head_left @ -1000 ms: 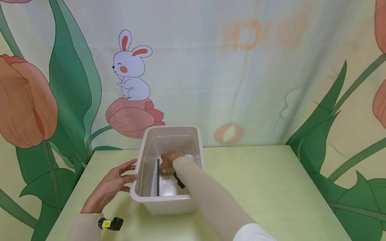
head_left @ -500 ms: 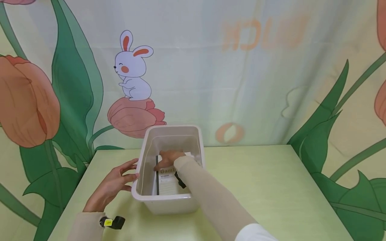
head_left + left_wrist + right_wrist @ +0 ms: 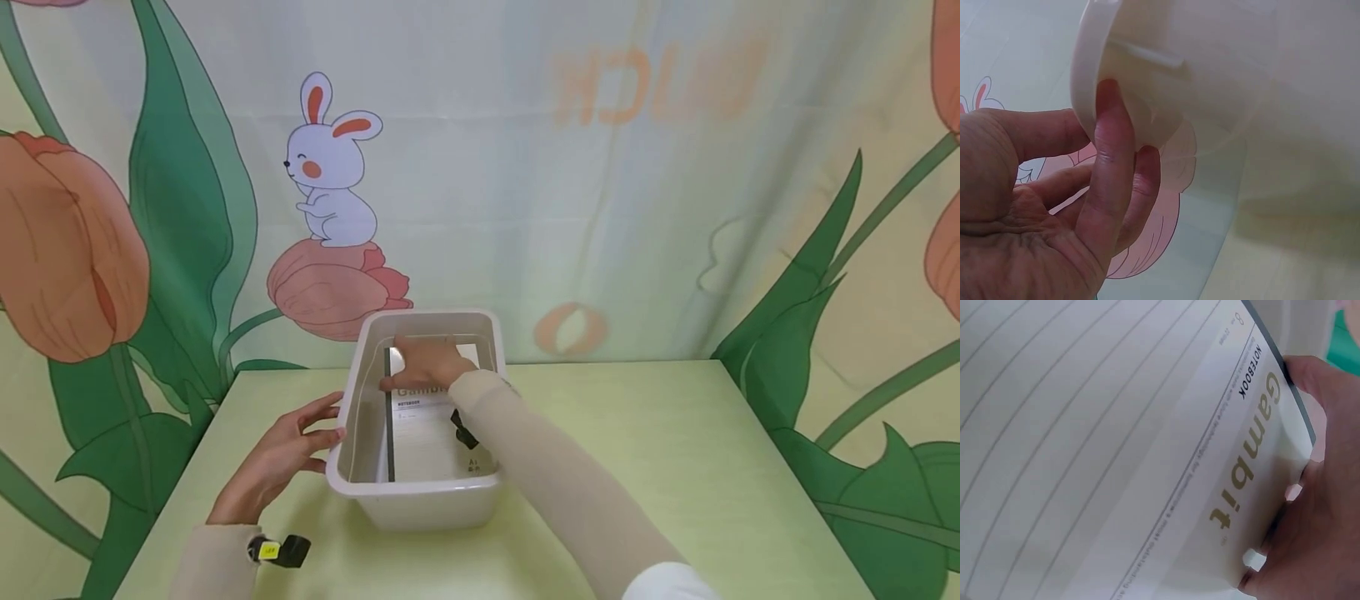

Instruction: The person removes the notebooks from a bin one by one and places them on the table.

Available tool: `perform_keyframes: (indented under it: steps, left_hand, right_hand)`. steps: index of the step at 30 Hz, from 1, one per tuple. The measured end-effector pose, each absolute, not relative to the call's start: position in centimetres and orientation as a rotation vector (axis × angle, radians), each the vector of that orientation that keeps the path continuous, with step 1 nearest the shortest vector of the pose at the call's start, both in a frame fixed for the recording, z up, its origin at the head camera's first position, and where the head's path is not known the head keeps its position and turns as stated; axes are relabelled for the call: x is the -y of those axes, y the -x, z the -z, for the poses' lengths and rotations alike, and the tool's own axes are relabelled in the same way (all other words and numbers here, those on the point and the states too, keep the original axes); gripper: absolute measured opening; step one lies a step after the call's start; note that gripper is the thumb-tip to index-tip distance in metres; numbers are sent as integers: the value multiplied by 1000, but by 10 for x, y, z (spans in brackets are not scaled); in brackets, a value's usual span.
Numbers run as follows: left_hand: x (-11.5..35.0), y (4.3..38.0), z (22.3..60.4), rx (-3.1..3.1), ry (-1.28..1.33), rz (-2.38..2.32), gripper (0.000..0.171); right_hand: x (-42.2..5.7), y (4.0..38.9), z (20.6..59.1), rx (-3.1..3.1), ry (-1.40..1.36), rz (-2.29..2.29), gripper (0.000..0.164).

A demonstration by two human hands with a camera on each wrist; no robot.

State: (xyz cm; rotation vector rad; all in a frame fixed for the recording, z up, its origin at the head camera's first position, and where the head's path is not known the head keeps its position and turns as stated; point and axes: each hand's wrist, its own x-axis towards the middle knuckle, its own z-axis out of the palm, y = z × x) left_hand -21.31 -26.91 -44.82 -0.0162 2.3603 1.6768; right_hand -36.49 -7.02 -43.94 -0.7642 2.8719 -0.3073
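"What has the right hand [image 3: 429, 358] got?"

"A notebook [image 3: 427, 437], pale with a dark spine and 'Gambit' across the cover. The thumb presses the spine and the fingers curl at the far edge, so it's gripped."

"Where is it, exactly?"

"Inside the bin [image 3: 420, 510], cover facing up, lengthwise. Whether it touches the bottom I can't tell from here."

"And the left hand [image 3: 281, 450]?"

"Pinching the bin's rim on the left side, fingertips against the wall. (A little black camera [image 3: 285, 551] with a yellow label sits on that wrist.)"

"The bin's on the green table [image 3: 645, 467]?"

"Yes, near the curtain [image 3: 480, 167], with the printed rabbit [image 3: 333, 208] up to its left."
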Motion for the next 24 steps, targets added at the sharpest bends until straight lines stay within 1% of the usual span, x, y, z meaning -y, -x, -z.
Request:
perform_keyframes:
  steps: [3,7,10,12,19,24]
  left_hand:
    - [269,212,448,-2373,8,-1673,72]
    - [270,213,449,-2371,-3,-1674,72]
    - [270,213,449,-2365,-7,-1676,72]
    - [269,214,448,-2361,-6,-1677,71]
    - [268,214,447,-2363,5,-1675,71]
    - [268,213,447,-2362,9,-1678,71]
  right_hand:
    - [66,363,422,-2911,814,319,74]
    - [63,359,396,-2992,908,277,66]
    - [61,354,376,-3063,978,233,68]
    - [59,350,362,-3109,1025,222,65]
    - [49,333,315,-3282,1170,220,67]
    - [33,318,282,-3367,1251,270,58]
